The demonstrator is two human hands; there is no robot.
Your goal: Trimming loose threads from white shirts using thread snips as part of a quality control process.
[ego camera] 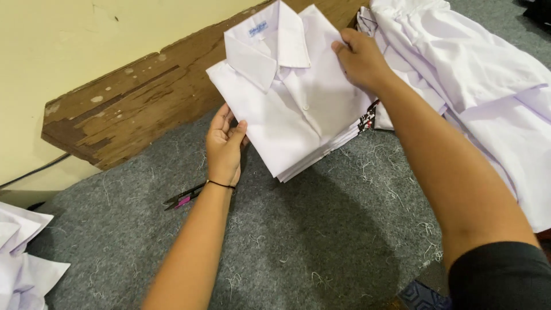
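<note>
Left hand (225, 146) at the near-left edge of a folded white shirt (293, 97), fingers spread open and pressed flat against that edge, thumb up beside it; thin black band round the wrist. Right hand (360, 57) farther off and to the right, lying on the shirt's right shoulder, fingers together and curled over the fold, gripping the cloth. Shirt held between both hands, tilted, collar toward the far side, button placket running down the middle, lower corner lifted a little above grey felt (321, 229). Felt littered with short white threads. Near-left on the felt, just behind the left wrist, small thread snips (182, 198) with a pink mark, partly hidden by the forearm. Near-left corner: more white cloth (23, 258), crumpled. Right side: heap of white shirts (488, 86) spreading from near to far, touching the held shirt under the right hand; a small dark tag (367, 120) showing at the join. Far-left: worn wooden board (132, 109) with chipped paint, then a pale yellow wall (74, 40).
</note>
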